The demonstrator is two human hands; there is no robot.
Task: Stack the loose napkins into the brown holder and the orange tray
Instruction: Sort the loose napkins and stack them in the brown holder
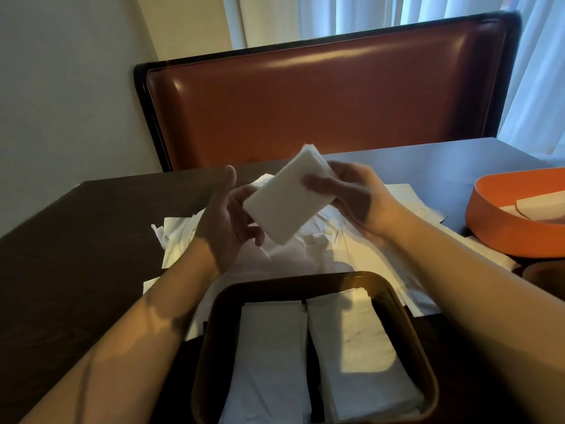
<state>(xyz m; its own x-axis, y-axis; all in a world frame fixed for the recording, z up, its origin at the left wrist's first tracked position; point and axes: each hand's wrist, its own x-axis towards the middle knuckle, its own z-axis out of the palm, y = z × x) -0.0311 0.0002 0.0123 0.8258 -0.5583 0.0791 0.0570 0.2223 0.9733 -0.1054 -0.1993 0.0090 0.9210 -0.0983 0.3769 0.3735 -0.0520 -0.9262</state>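
A thick white stack of folded napkins [287,197] is held tilted in the air above the table. My right hand [345,194] grips its upper right edge, and my left hand [229,215] cups its lower left end with the fingers under it. Below them a heap of loose napkins [308,249] is spread over the dark table. The brown holder [214,338] sits at the near edge with two rows of napkins lying flat in it. The orange tray [501,228] stands at the right with a few napkins inside.
A brown-orange padded bench back [321,105] stands behind the dark table [76,240]. A wall is on the left and pale curtains hang at the back right. A small brown object [547,273] peeks out below the orange tray.
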